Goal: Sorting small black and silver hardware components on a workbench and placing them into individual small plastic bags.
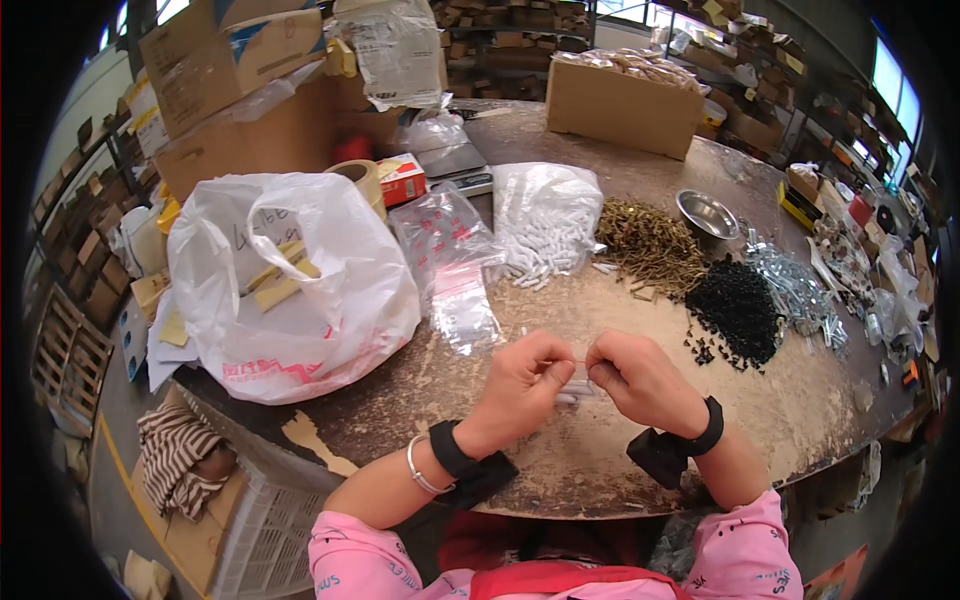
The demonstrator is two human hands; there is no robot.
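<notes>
Just in front of me, my left hand (527, 384) and my right hand (638, 378) are both closed in a pinch, fingertips close together. Between them runs a thin reddish edge, which looks like the top of a small clear zip bag (580, 364). Below the fingers, several white plastic wall plugs (574, 393) show, partly hidden by my hands. Flat clear zip bags (465, 305) lie to the left of my hands. Beyond them, a large clear bag (548, 215) spills more white plugs onto the table.
Piles of brass-coloured screws (650, 245), black small parts (735, 312) and silver screws (790, 285) lie to the right, with a metal bowl (707, 214) behind. A white carrier bag (295, 290) stands left. Cardboard boxes (625, 108) stand at the back of the worn table (640, 475).
</notes>
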